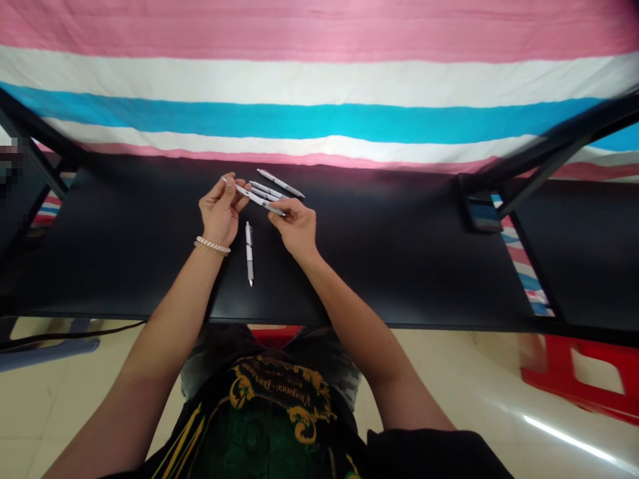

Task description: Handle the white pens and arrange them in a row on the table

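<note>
Both hands hold one white pen (255, 197) level above the black table (399, 253). My left hand (219, 211), with a bead bracelet on the wrist, pinches the pen's left end. My right hand (298, 226) pinches its right end. A second white pen (249, 253) lies on the table between my wrists, tip toward me. Two more white pens (279, 183) lie just beyond the held one, side by side.
A striped pink, white and blue cloth (319, 86) hangs behind the table. Black frame bars (544, 156) slant at both sides. A red plastic stool (589, 372) stands on the tiled floor at the right. A dark cable (64, 336) runs at the lower left.
</note>
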Available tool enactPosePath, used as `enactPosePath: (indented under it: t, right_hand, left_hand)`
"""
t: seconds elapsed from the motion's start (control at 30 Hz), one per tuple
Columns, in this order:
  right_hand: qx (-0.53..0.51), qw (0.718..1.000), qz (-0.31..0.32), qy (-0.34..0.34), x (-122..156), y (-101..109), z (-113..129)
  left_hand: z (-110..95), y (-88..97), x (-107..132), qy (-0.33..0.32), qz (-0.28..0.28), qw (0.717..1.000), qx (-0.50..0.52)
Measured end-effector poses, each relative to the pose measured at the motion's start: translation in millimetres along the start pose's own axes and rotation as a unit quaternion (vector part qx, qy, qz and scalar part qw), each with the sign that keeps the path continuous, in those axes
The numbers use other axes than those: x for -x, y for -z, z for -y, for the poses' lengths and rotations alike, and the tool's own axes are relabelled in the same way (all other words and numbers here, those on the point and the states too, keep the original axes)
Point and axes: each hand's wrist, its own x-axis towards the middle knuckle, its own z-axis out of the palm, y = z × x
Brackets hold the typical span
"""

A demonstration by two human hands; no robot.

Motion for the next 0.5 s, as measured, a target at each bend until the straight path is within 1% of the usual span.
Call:
enactPosePath:
  t: [0.13,0.17,0.3,0.33,0.43,0.5]
  right_hand:
    - [-0.041,0.998,0.022,-0.044,-0.3,-1.0,1.9]
    - [-0.045,0.998,0.027,-0.046,-0.3,-1.3,2.1]
    - [-0.017,1.0,0.019,-0.005,-0.9,-0.7,1.5]
    - [-0.017,1.0,0.021,-0.005,-1.1,-0.4,1.4]
    - [-0.039,0.998,0.04,-0.035,-1.4,0.4,1.7]
    - [-0.037,0.998,0.035,-0.032,-1.8,1.3,2.1]
  left_hand:
    - [-0.3,-0.8,0.7,-0.002,0.009,1.0,0.007]
    - [-0.4,-0.9,0.9,-0.002,0.01,1.0,0.008]
    - [-0.9,-1.7,1.6,0.003,0.005,1.0,-0.004]
    - [-0.9,-1.8,1.7,0.003,0.004,1.0,-0.006]
    - [-0.4,-1.4,1.4,0.003,0.003,1.0,-0.007]
    - [0.1,-0.5,0.8,0.001,0.007,1.0,-0.005]
